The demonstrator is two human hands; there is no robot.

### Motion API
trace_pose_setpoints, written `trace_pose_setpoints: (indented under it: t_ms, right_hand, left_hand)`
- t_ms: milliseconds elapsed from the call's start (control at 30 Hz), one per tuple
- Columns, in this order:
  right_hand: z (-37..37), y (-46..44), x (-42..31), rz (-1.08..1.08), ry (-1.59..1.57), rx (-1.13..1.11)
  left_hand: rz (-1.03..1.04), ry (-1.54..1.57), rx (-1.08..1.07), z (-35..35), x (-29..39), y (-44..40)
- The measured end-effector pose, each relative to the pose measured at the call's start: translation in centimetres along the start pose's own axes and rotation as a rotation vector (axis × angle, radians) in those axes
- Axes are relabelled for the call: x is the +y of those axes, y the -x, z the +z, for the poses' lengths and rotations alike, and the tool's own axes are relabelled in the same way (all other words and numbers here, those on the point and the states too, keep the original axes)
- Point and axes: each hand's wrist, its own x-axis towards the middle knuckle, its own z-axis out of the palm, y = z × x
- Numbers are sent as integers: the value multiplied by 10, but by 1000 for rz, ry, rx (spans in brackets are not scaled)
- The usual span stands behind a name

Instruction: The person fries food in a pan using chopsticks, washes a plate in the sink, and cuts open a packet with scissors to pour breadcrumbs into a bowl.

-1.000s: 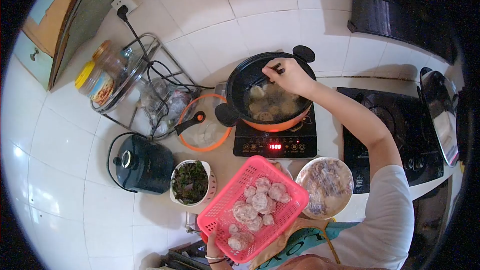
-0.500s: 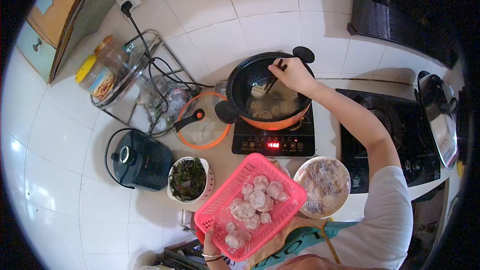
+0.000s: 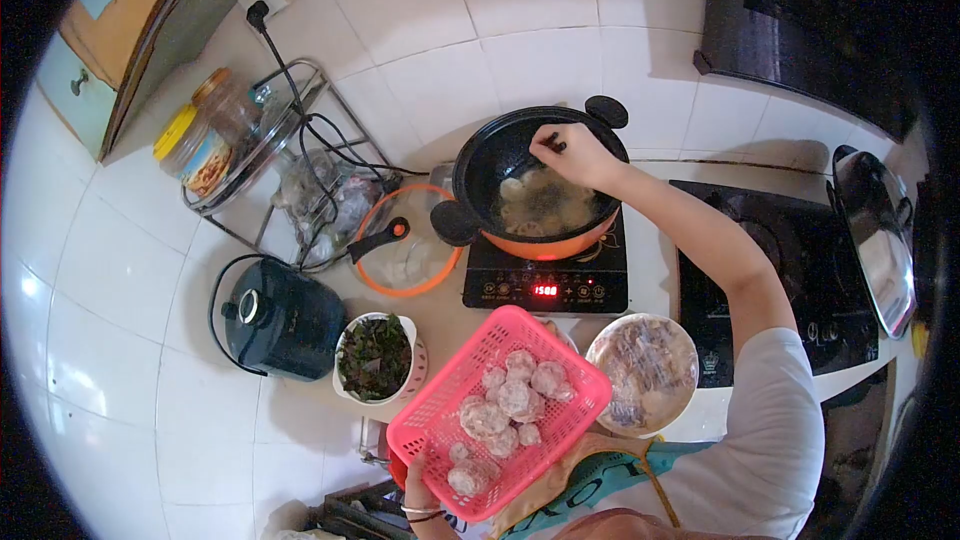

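My left hand (image 3: 418, 488) grips the lower left rim of a pink perforated basket (image 3: 435, 418), which holds several pale, coated pieces (image 3: 519, 400). Over the black-lined orange pot (image 3: 488, 165), my right hand (image 3: 576, 154) is closed around dark chopsticks (image 3: 556, 143); only their upper ends show, and the hand hides the rest. Pieces of food (image 3: 540, 205) lie in the liquid in the pot. The pot stands on a black induction cooker (image 3: 500, 280) with a lit red display.
Left of the pot lies an orange-rimmed glass lid (image 3: 430, 265). A bowl of dark leaves (image 3: 375, 358) and a dark lidded pot (image 3: 285, 320) stand left of the basket. On the right are a film-covered bowl (image 3: 642, 375) and a black stove (image 3: 780, 290).
The chopsticks, seen reaching into the pot half a second ago, are now mostly hidden behind my right hand. The basket has shifted slightly left in view with my left hand.
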Motion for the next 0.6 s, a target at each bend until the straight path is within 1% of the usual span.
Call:
trace_pose_setpoints:
  t_ms: [100, 200, 300, 400, 567, 600]
  right_hand:
    - [3, 6, -10, 33, -49, -105]
    - [-1, 5, -19, 43, -109, -93]
    - [-12, -1, -20, -44, 66, 42]
    - [-17, -4, -14, 47, 213, 19]
    - [0, 0, -9, 23, 225, -42]
    - [3, 1, -10, 13, 149, -39]
  left_hand:
    - [11, 0, -20, 5, -1, 2]
    - [21, -7, -84, 16, 1, 7]
    - [32, -51, -16, 14, 0, 7]
    - [47, -94, 2, 7, -1, 5]
    - [38, -99, -3, 6, -1, 3]
    - [36, -100, -2, 8, -1, 2]
